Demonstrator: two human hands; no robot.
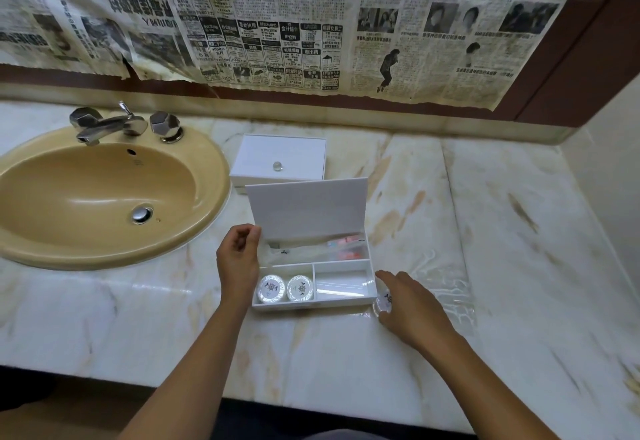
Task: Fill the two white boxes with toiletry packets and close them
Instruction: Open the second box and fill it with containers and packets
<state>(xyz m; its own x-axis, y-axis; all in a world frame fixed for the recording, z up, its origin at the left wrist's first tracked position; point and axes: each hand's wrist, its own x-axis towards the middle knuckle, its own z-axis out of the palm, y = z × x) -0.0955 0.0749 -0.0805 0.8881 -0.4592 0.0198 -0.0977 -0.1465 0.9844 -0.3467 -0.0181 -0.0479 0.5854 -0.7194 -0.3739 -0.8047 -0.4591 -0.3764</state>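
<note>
Marble counter (398, 363) with a sink
A tan sink (104, 197) sits at the counter's left edge, a chrome tap (114, 125) at its back rim; newspaper (277, 20) covers the wall behind.

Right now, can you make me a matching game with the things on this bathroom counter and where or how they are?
Things:
1. Far box
2. Near box
3. Two round soaps
4. Left hand

States:
A. Lid standing open
B. In the front left compartment
C. Closed, with a round knob on its lid
D. Holding the open lid's edge

Pairs: 1-C, 2-A, 3-B, 4-D
</note>
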